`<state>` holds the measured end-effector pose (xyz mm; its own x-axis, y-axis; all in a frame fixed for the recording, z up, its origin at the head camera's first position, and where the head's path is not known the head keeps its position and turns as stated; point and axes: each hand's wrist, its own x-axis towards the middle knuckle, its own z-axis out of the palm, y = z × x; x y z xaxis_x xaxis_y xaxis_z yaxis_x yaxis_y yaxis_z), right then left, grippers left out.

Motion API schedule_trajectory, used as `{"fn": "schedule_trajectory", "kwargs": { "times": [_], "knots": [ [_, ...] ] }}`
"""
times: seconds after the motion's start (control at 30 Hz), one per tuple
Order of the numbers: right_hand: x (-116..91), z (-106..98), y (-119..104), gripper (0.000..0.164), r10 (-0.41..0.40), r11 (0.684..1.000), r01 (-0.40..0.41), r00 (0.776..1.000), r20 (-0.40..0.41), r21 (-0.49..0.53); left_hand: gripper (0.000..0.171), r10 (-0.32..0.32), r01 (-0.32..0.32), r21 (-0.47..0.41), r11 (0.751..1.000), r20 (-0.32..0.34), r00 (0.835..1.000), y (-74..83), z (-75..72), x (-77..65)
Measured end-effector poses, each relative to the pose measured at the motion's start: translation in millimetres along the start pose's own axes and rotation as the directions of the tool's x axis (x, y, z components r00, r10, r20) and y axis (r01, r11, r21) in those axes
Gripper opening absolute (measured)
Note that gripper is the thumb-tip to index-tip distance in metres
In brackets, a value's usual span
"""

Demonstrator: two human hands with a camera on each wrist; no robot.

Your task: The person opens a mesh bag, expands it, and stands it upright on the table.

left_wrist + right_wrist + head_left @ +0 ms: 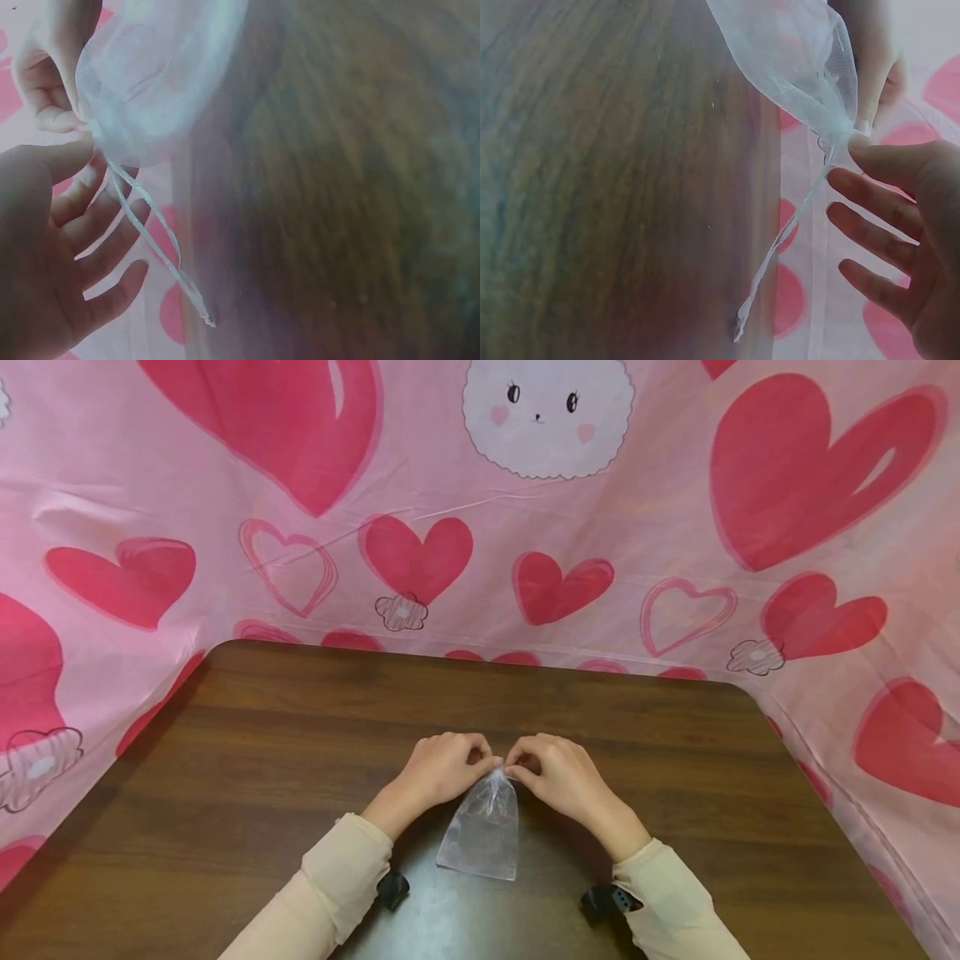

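Observation:
A small sheer white drawstring pouch (480, 843) hangs over the table with its neck gathered at the top and its flat lower edge toward me. My left hand (447, 768) pinches the gathered neck from the left between thumb and index finger. From the other side, my right hand (558, 774) pinches the same spot, thumb and fingertip close to the left ones. In the left wrist view, a doubled white cord (193, 294) trails from the neck past the left fingers. Another cord (763, 262) dangles beside the right hand in the right wrist view, ending in a knot.
The dark brown wooden table (285, 752) has rounded far corners. A pink cloth (420, 460) with hearts hangs right behind it and along both sides. Black straps with small devices (600, 902) sit under the cream sleeves (322, 885).

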<state>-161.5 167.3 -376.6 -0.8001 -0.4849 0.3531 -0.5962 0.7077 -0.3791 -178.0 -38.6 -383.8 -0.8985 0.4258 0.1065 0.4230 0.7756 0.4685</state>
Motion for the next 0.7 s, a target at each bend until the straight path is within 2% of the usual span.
{"fn": "schedule_trajectory", "kwargs": {
  "times": [0.2, 0.37, 0.57, 0.7],
  "knots": [
    [-2.7, 0.5, -0.5, 0.013, -0.003, 1.0, 0.005, 0.998, -0.059, 0.03, 0.016, 0.019, -0.02, -0.034, 0.999, -0.026, 0.999, 1.6, -0.7, -3.3],
    [-5.5, -1.1, -1.3, 0.012, 0.026, 0.995, -0.016, 0.995, -0.099, 0.103, 0.016, 0.026, -0.029, -0.073, 0.997, -0.054, 0.998, 3.4, -2.0, -5.6],
    [-9.2, -4.2, -0.9, 0.015, 0.077, 0.971, -0.046, 0.989, -0.127, 0.234, 0.016, 0.021, -0.035, -0.127, 0.991, -0.107, 0.994, 4.2, -2.3, -9.7],
    [-12.1, -4.4, 0.7, 0.015, 0.117, 0.958, -0.08, 0.986, -0.12, 0.276, 0.014, 0.008, -0.032, -0.171, 0.985, -0.14, 0.99, 4.9, -1.4, -13.8]
  ]
}}
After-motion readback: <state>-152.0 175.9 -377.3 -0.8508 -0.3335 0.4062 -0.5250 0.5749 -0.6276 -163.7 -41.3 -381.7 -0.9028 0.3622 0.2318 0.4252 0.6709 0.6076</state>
